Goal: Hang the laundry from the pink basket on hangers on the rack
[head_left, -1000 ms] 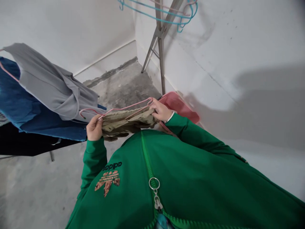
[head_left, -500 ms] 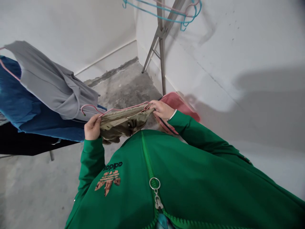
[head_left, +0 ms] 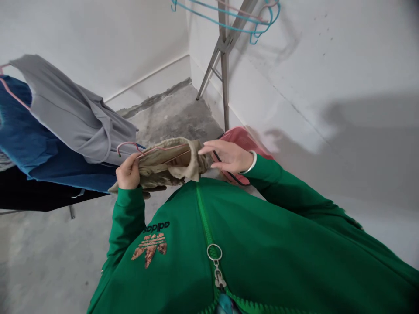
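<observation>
My left hand (head_left: 128, 171) is closed around a pink clothes hanger (head_left: 128, 144) together with the edge of a khaki garment (head_left: 176, 163). The hanger's hook sticks up past my thumb, and its bar runs along the garment's opening. Folds of the cloth hang below, partly hidden behind my left hand and jacket. My right hand (head_left: 229, 156) is just right of the garment's far end. Its fingers are apart, with nothing between them.
To the left hang a grey garment (head_left: 65, 104) and a blue garment (head_left: 42, 152). A pink basin (head_left: 240, 136) stands on the floor behind my right hand. Blue hangers (head_left: 225, 24) hang by a metal rack leg (head_left: 224, 87) near the wall.
My right hand has let go of the hanger and cloth and moved slightly right, its fingers opening. The garment's right end now flares open around the hanger. My left hand keeps its grip.
</observation>
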